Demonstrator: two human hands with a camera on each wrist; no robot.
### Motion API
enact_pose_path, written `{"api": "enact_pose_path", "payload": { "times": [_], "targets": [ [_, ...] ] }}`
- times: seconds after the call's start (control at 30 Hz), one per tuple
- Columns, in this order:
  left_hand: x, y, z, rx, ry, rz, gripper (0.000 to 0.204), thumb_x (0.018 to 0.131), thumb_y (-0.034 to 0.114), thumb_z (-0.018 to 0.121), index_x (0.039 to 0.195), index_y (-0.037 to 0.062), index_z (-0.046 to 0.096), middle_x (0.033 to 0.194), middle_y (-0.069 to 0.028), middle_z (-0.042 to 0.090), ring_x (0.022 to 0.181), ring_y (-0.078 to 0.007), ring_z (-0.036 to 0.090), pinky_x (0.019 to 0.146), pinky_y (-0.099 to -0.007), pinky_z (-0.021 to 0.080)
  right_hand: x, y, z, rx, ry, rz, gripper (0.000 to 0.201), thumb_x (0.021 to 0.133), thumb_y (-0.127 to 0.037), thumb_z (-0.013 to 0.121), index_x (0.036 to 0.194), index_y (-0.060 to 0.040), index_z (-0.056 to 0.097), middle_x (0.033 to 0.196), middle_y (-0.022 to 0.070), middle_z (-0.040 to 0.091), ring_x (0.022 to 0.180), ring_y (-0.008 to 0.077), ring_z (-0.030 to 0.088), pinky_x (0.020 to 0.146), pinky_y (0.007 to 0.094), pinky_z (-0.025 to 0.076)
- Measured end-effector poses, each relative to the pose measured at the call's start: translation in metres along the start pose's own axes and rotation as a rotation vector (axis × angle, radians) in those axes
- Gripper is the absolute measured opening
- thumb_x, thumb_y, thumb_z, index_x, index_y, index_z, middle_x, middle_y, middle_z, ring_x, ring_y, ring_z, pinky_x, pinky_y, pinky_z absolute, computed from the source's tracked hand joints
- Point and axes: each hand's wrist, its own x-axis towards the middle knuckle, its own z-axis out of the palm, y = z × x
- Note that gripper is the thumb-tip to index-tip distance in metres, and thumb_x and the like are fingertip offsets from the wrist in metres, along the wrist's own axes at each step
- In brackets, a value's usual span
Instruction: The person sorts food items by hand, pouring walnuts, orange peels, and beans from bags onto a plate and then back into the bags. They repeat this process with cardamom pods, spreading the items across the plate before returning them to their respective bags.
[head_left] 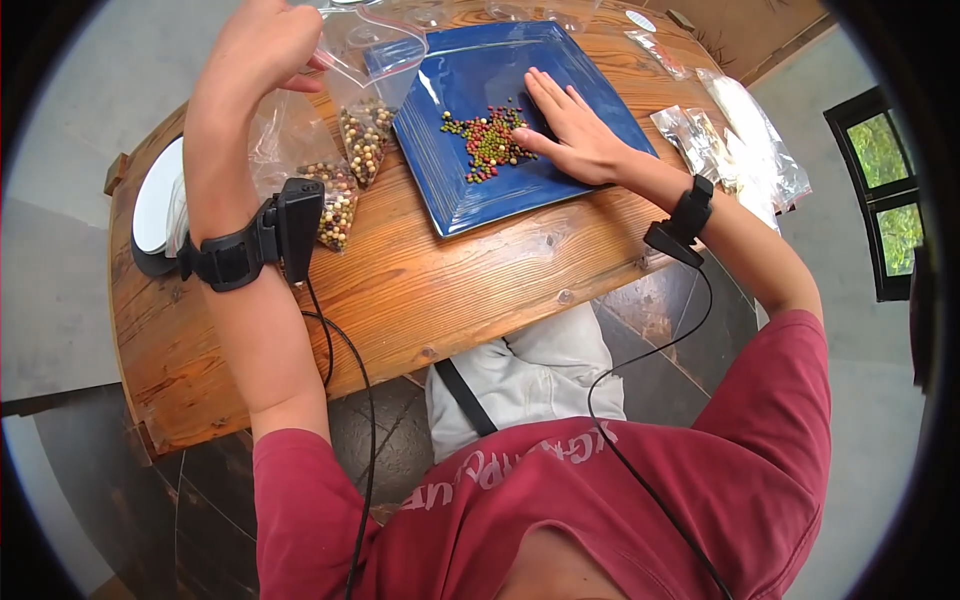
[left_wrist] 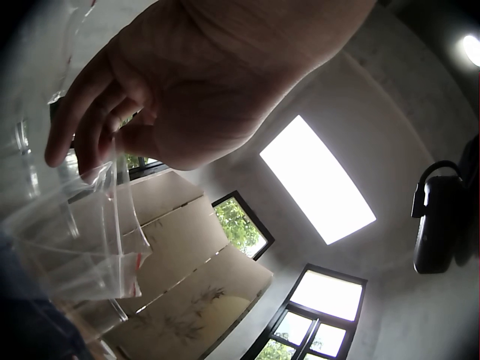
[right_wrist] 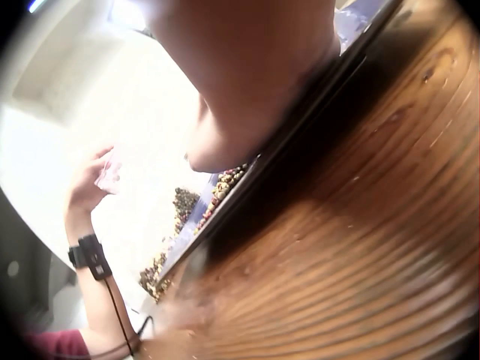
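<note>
My left hand (head_left: 265, 50) is raised at the table's far left, fingertips pinching the edge of a clear zip bag (left_wrist: 82, 240) with a red seal line. In the head view, this bag's wide mouth (head_left: 405, 58) stands above a cluster of cream, brown and dark beads (head_left: 366, 140). My right hand (head_left: 575, 130) lies palm down on a square blue plate (head_left: 455, 205), fingers straight. Beside its thumb is a loose heap of small red, green and cream beads (head_left: 490, 145). The right wrist view shows that hand only as a blurred shape over the plate edge.
A second bag of beads (head_left: 335, 205) lies left of the plate, with a white round dish (head_left: 158, 195) farther left. Crumpled clear bags (head_left: 690, 140) sit at the right table edge. Clear containers (head_left: 510, 12) stand behind the plate. Cables trail from both wrist cameras.
</note>
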Motion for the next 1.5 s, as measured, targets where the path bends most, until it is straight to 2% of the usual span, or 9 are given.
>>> {"api": "enact_pose_path", "payload": {
  "times": [0.17, 0.3, 0.43, 0.47, 0.6, 1.0, 1.1, 1.23, 1.5],
  "targets": [
    [0.002, 0.009, 0.012, 0.01, -0.005, -0.089, 0.036, 0.092, 0.001, 0.041, 0.126, -0.0022, 0.053, 0.084, -0.0167, 0.066, 0.068, -0.026, 0.07, 0.054, -0.0386, 0.061, 0.019, -0.015, 0.01, 0.121, -0.014, -0.066, 0.112, 0.094, -0.079, 0.042, 0.159, 0.009, 0.021, 0.168, 0.0275, 0.02, 0.158, 0.0373, 0.013, 0.129, 0.0485, 0.01],
    [0.004, 0.006, 0.015, -0.008, -0.009, -0.077, 0.035, 0.093, 0.002, 0.041, 0.126, -0.002, 0.053, 0.084, -0.0162, 0.066, 0.066, -0.0247, 0.069, 0.054, -0.0375, 0.06, 0.036, -0.033, 0.017, 0.116, -0.01, -0.304, 0.105, 0.093, -0.071, 0.057, 0.162, -0.0006, 0.023, 0.169, 0.0225, 0.022, 0.159, 0.036, 0.013, 0.129, 0.0509, 0.009],
    [0.005, 0.004, 0.014, 0.0, -0.016, -0.085, 0.035, 0.093, 0.002, 0.041, 0.126, -0.0024, 0.052, 0.084, -0.015, 0.065, 0.066, -0.0239, 0.069, 0.054, -0.0374, 0.06, 0.045, -0.039, 0.013, 0.127, 0.028, -0.382, 0.096, 0.085, -0.072, 0.068, 0.156, -0.0121, 0.045, 0.161, 0.017, 0.039, 0.153, 0.035, 0.029, 0.124, 0.0511, 0.023],
    [0.006, 0.002, 0.014, -0.004, -0.013, -0.087, 0.035, 0.093, 0.002, 0.041, 0.126, -0.0024, 0.052, 0.083, -0.0143, 0.064, 0.065, -0.0235, 0.068, 0.054, -0.0375, 0.06, 0.047, -0.039, 0.016, 0.141, 0.115, -0.408, 0.082, 0.084, -0.067, 0.073, 0.146, -0.0159, 0.058, 0.152, 0.0142, 0.048, 0.145, 0.0333, 0.039, 0.119, 0.0492, 0.031],
    [0.011, -0.006, 0.017, -0.018, -0.042, -0.047, 0.035, 0.093, 0.002, 0.041, 0.126, -0.0018, 0.052, 0.081, -0.0114, 0.062, 0.064, -0.0223, 0.067, 0.053, -0.037, 0.059, 0.052, -0.036, 0.019, 0.282, 0.15, -0.404, 0.052, 0.087, -0.051, 0.078, 0.125, -0.0153, 0.069, 0.132, 0.0092, 0.057, 0.132, 0.0302, 0.047, 0.113, 0.0449, 0.039],
    [0.002, 0.002, 0.02, -0.07, -0.099, -0.009, 0.03, 0.093, 0.003, 0.047, 0.122, -0.0004, 0.054, 0.081, -0.0107, 0.064, 0.062, -0.019, 0.066, 0.051, -0.0337, 0.058, 0.054, -0.035, 0.02, 0.497, 0.038, -0.349, 0.025, 0.096, -0.027, 0.074, 0.104, -0.0056, 0.066, 0.098, 0.0069, 0.059, 0.089, 0.0214, 0.061, 0.079, 0.0341, 0.05],
    [0.027, -0.027, 0.008, 0.02, -0.193, -0.017, 0.043, 0.092, 0.01, 0.053, 0.134, 0.0089, 0.058, 0.093, -0.005, 0.062, 0.077, -0.0161, 0.067, 0.069, -0.0316, 0.064, 0.054, -0.036, 0.019, 0.549, 0.037, -0.363, 0.025, 0.096, -0.027, 0.074, 0.102, -0.0042, 0.066, 0.093, 0.0076, 0.061, 0.083, 0.0218, 0.06, 0.075, 0.0345, 0.049],
    [0.023, -0.026, 0.013, -0.014, -0.209, -0.021, 0.041, 0.092, 0.012, 0.055, 0.133, 0.0101, 0.061, 0.091, -0.0044, 0.062, 0.073, -0.0139, 0.065, 0.069, -0.0301, 0.063, 0.055, -0.034, 0.025, 0.629, 0.105, -0.417, 0.026, 0.096, -0.027, 0.074, 0.097, -0.0026, 0.066, 0.085, 0.0099, 0.065, 0.073, 0.0224, 0.059, 0.068, 0.0363, 0.047],
    [0.005, 0.002, 0.028, -0.068, -0.269, -0.05, 0.044, 0.089, 0.003, 0.049, 0.133, 0.0046, 0.054, 0.093, -0.0099, 0.067, 0.079, -0.0202, 0.073, 0.066, -0.034, 0.064, 0.053, -0.041, 0.018, 0.359, 0.16, -0.422, 0.042, 0.099, -0.038, 0.068, 0.077, -0.0035, 0.059, 0.072, 0.016, 0.061, 0.067, 0.0379, 0.058, 0.06, 0.0441, 0.044]
  ]
}}
